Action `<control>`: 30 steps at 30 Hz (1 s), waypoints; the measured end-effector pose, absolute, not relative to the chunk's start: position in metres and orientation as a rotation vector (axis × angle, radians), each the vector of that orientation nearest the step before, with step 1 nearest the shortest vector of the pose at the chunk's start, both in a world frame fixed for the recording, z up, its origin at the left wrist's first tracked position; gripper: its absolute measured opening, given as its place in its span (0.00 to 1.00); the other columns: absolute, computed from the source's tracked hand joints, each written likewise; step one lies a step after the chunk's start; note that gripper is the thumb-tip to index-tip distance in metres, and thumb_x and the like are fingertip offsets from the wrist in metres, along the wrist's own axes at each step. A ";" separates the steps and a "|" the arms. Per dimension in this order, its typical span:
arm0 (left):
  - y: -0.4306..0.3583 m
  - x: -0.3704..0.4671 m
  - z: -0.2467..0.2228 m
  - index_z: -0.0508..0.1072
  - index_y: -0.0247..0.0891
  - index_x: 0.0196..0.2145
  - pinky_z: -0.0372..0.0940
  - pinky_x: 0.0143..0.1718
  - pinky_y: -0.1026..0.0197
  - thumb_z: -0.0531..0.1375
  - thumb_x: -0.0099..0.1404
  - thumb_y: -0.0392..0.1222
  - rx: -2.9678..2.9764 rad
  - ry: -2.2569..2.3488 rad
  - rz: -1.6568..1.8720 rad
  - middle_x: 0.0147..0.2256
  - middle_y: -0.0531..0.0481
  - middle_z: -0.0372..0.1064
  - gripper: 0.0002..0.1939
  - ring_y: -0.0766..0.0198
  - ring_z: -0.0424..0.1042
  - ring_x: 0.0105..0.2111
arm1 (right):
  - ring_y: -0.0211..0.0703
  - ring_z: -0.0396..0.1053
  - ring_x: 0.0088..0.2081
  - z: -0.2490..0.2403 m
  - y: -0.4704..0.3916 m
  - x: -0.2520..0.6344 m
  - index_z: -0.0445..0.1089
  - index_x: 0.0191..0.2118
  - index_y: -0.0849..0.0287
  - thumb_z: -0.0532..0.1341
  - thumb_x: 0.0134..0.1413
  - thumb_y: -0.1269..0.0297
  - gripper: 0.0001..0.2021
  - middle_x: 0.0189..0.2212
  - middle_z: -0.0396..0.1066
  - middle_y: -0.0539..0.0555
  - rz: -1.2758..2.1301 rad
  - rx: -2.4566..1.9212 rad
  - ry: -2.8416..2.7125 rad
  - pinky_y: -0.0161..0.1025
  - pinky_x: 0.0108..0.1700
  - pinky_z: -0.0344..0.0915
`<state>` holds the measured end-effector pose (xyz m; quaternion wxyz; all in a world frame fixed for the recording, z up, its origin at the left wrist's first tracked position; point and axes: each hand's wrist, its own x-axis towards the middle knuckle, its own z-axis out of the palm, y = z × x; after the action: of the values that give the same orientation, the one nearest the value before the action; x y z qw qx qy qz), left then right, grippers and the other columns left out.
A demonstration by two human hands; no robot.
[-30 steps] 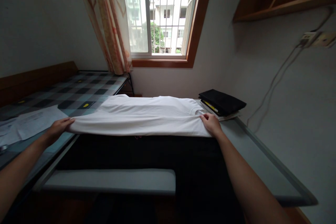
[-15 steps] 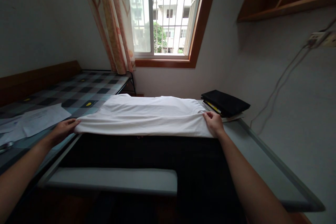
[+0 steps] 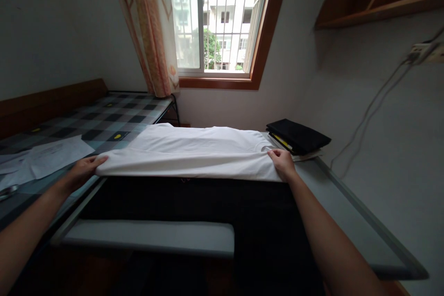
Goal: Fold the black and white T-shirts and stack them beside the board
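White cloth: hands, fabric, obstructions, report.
Left hand and right hand gripping opposite ends. White cloth stretched between, lightly creased. Flat black item just beyond right hand.

L grip (image 3: 82,172) & R grip (image 3: 282,163) pinch white cloth (image 3: 194,163), w/ dim blk layer (image 3: 208,201), prob. fabric, below.

The wide cloth garment (image 3: 194,163) is white; the flat rectangular bed (image 3: 90,122) has black, grey and bluish checks.
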<state>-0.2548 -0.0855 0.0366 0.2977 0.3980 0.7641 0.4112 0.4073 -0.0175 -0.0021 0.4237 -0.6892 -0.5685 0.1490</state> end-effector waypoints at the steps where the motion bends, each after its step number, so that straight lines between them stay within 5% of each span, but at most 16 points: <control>1: -0.085 -0.260 0.033 0.75 0.31 0.35 0.68 0.28 0.65 0.68 0.49 0.50 1.036 1.980 1.059 0.30 0.48 0.75 0.20 0.63 0.72 0.29 | 0.51 0.74 0.35 -0.002 -0.018 0.407 0.77 0.36 0.66 0.59 0.51 0.58 0.16 0.33 0.78 0.63 0.343 -1.757 -1.442 0.40 0.37 0.65; 7: -0.071 -0.272 0.024 0.75 0.30 0.39 0.64 0.24 0.64 0.70 0.40 0.59 0.987 1.936 0.936 0.28 0.49 0.72 0.34 0.63 0.68 0.25 | 0.54 0.74 0.38 -0.003 -0.019 0.403 0.77 0.37 0.63 0.58 0.52 0.58 0.15 0.35 0.78 0.62 0.208 -1.914 -1.519 0.41 0.40 0.65; 11: -0.057 -0.268 0.026 0.75 0.26 0.41 0.62 0.26 0.66 0.70 0.45 0.53 1.066 2.128 0.902 0.29 0.47 0.72 0.31 0.63 0.67 0.28 | 0.54 0.73 0.39 -0.004 -0.020 0.402 0.77 0.38 0.63 0.58 0.53 0.58 0.16 0.36 0.77 0.63 0.193 -1.888 -1.517 0.41 0.40 0.65; 16: -0.047 -0.267 0.020 0.68 0.28 0.56 0.62 0.29 0.67 0.69 0.45 0.44 1.185 2.026 0.931 0.32 0.47 0.75 0.40 0.62 0.70 0.32 | 0.51 0.73 0.37 0.001 -0.024 0.400 0.76 0.40 0.66 0.59 0.52 0.59 0.16 0.35 0.77 0.63 0.205 -1.879 -1.494 0.40 0.41 0.65; 22: -0.047 -0.257 0.015 0.74 0.28 0.50 0.64 0.35 0.67 0.64 0.53 0.37 1.226 2.147 1.136 0.43 0.42 0.76 0.25 0.60 0.71 0.40 | 0.49 0.72 0.35 0.003 -0.024 0.401 0.75 0.40 0.66 0.59 0.51 0.59 0.16 0.33 0.76 0.62 0.241 -1.881 -1.464 0.40 0.39 0.65; 30: -0.049 -0.240 0.024 0.74 0.30 0.51 0.65 0.44 0.65 0.62 0.57 0.35 1.286 2.227 1.271 0.49 0.42 0.74 0.23 0.58 0.72 0.46 | 0.49 0.73 0.36 0.000 -0.027 0.399 0.75 0.40 0.60 0.59 0.54 0.59 0.13 0.34 0.76 0.60 0.121 -1.984 -1.477 0.40 0.40 0.65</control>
<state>-0.2403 -0.0492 0.0238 0.1363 0.4441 0.7691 0.4389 0.3994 -0.0275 -0.0003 0.3266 -0.7571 -0.5639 0.0461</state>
